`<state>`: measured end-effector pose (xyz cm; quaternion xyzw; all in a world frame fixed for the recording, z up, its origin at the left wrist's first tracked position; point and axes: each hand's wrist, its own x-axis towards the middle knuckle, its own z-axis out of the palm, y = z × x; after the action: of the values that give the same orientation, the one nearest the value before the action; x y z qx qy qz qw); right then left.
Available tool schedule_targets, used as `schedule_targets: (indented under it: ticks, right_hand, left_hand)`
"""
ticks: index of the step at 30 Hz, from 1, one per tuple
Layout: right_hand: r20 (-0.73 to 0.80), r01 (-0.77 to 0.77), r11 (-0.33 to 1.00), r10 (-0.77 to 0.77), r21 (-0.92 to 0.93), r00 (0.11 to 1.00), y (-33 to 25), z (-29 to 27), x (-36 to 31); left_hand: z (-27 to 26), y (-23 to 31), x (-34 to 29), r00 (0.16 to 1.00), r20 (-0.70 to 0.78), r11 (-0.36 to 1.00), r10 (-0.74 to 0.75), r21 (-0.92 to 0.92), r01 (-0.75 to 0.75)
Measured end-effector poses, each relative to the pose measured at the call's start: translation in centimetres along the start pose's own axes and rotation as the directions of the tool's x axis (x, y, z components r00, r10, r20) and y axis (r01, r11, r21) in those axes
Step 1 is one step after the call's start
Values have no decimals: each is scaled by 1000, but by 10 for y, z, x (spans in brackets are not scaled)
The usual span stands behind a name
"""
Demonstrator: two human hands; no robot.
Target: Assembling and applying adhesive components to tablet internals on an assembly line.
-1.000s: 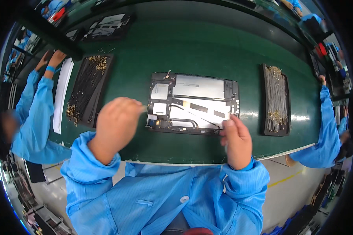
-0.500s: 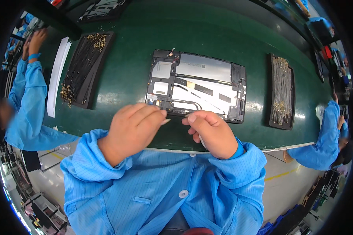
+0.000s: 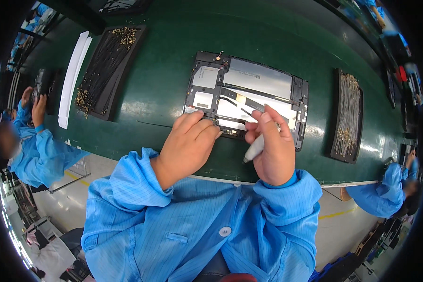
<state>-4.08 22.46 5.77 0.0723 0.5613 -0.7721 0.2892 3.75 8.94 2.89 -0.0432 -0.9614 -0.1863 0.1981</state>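
Note:
An opened tablet (image 3: 300,117) lies on the green bench, its silver inner plates and black strips showing. My left hand (image 3: 189,148) rests at its near left edge, fingers bent and close together. A thin black cable (image 3: 150,124) runs out leftward from under these fingers; the part between them is hidden. In my right hand (image 3: 275,150) is a pair of tweezers (image 3: 237,107), its dark tips slanting over the tablet's middle. The tweezers' pale wrapped end pokes out below my fingers.
A black tray (image 3: 110,101) of black cables with gold ends stands left, beside white paper strips (image 3: 74,82). Another dark tray (image 3: 336,117) holding grey cables stands right. People in blue work on the left (image 3: 42,155) and right (image 3: 376,192).
My left hand has moved right onto the tablet's near edge. The right hand has risen over the tablet, turning the tweezers into view. The thin black cable now shows on the bench.

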Motion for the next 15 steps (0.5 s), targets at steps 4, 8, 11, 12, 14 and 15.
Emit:
schedule_targets:
  ticks: [4, 8, 11, 12, 14, 15]
  right_hand:
    - [-16, 336, 935, -340, -117, 940, 15, 0, 6]
    - [42, 565, 798, -570, -212, 821, 30, 0, 11]
    - [101, 661, 708, -660, -248, 745, 38, -1, 13]
    - [113, 689, 681, -686, -249, 719, 40, -1, 13]
    - [132, 709, 653, -704, -267, 698, 43, -3, 14]
    - [151, 729, 623, -722, -283, 675, 44, -3, 15]
  left_hand:
    - [0, -2, 1, 1000, 23, 1000, 1, -19, -1]
    - [0, -1, 1, 1000, 26, 1000, -4, -22, 5]
    - [-1, -1, 1, 999, 30, 999, -12, -39, 13]
    - [-2, -1, 1, 999, 36, 999, -12, -38, 13]
    - [-3, 0, 1, 999, 45, 999, -13, -35, 15]
    - [-4, 0, 1, 998, 55, 999, -13, -31, 15]
